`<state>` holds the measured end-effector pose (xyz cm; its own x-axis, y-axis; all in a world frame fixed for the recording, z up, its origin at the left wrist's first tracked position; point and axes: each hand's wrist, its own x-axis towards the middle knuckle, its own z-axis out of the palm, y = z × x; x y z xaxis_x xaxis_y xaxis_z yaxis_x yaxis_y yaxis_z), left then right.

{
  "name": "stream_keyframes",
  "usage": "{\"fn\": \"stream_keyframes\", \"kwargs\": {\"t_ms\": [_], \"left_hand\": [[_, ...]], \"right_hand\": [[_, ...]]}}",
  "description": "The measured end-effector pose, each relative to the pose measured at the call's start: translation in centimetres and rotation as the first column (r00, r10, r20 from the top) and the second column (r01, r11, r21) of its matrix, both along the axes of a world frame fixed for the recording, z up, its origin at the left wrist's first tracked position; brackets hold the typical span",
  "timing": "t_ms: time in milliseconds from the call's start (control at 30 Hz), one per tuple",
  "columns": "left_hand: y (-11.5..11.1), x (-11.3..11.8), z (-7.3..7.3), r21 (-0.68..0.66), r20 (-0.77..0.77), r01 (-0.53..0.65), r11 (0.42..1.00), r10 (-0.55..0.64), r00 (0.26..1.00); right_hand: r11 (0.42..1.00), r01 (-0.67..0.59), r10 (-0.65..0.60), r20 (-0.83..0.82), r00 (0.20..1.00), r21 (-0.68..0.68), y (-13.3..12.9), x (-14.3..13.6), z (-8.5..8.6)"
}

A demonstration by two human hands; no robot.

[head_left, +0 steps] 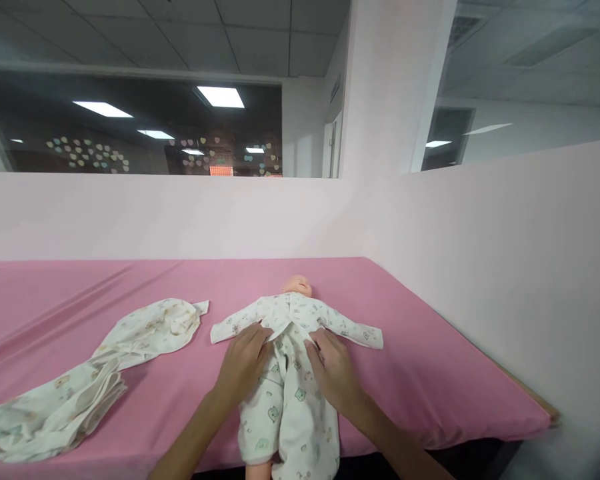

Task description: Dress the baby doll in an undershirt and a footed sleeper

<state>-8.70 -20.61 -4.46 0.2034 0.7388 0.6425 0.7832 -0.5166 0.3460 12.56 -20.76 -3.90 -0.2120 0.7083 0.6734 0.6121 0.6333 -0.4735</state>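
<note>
A baby doll [300, 285] lies on its back, head toward the wall, dressed in a white printed baby shirt [291, 308] with the sleeves spread out. White printed baby trousers [305, 407] cover its legs, and one lower leg [258, 471] shows below a cuff. The shirt's front parts in an upside-down V over the trousers' waist. My left hand [245, 360] is closed at the shirt's left lower edge, fingers pinching cloth. On the other side, my right hand [334, 369] pinches the right lower edge, thumb against the trousers. Both sets of fingertips are partly hidden in the fabric.
A crumpled printed baby garment [155, 333] lies to the left, beside a folded white printed cloth [55, 410]. Pink sheeting [420, 373] covers the table, whose front edge is close to me. White walls [505, 267] with windows border the back and right.
</note>
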Motion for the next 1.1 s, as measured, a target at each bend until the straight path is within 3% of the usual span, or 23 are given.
{"fn": "stream_keyframes", "kwargs": {"t_ms": [100, 267, 400, 533, 667, 800, 900, 1000, 1100], "left_hand": [[-0.7, -1.0, -1.4, -0.019, -0.022, -0.106, 0.994, 0.105, 0.994], [0.1, -2.3, -2.9, -0.141, -0.080, -0.370, 0.918, 0.362, 0.929], [1.1, -2.4, -3.4, -0.307, -0.154, -0.437, 0.845, 0.409, 0.899], [0.7, -2.7, -3.9, -0.258, -0.344, -0.495, 0.830, 0.400, 0.850], [-0.8, -3.2, -3.9, -0.185, -0.354, -0.352, 0.917, 0.272, 0.895], [-1.4, -3.0, -3.5, -0.302, -0.104, -0.129, 0.945, 0.102, 0.989], [-1.1, -2.6, -3.0, -0.378, 0.126, 0.005, 0.926, 0.046, 0.991], [-0.9, -2.6, -2.2, -0.362, 0.276, 0.053, 0.931, 0.052, 0.960], [-0.9, -2.3, -1.2, -0.268, 0.265, 0.044, 0.962, 0.030, 0.964]], "right_hand": [[0.999, -0.044, 0.043, 0.060, 0.997, 0.024, -0.5, 0.6, -1.5], [0.991, 0.135, -0.134, 0.063, 0.989, -0.019, 0.2, 3.6, -3.8], [0.971, 0.216, -0.198, 0.160, 0.967, -0.104, 1.4, 4.9, -4.5], [0.965, 0.249, -0.225, 0.230, 0.947, -0.084, 1.9, 5.2, -4.8], [0.960, 0.270, -0.238, 0.286, 0.928, -0.075, 0.8, 5.6, -4.9], [0.992, 0.104, -0.072, 0.351, 0.934, -0.075, -0.8, 5.3, -4.5], [0.996, 0.004, 0.027, 0.350, 0.936, -0.090, -1.5, 4.7, -3.7], [0.995, 0.046, -0.022, 0.250, 0.968, -0.089, -1.7, 4.2, -2.5], [0.997, 0.042, -0.033, 0.142, 0.989, -0.062, -1.7, 3.5, -1.5]]}}
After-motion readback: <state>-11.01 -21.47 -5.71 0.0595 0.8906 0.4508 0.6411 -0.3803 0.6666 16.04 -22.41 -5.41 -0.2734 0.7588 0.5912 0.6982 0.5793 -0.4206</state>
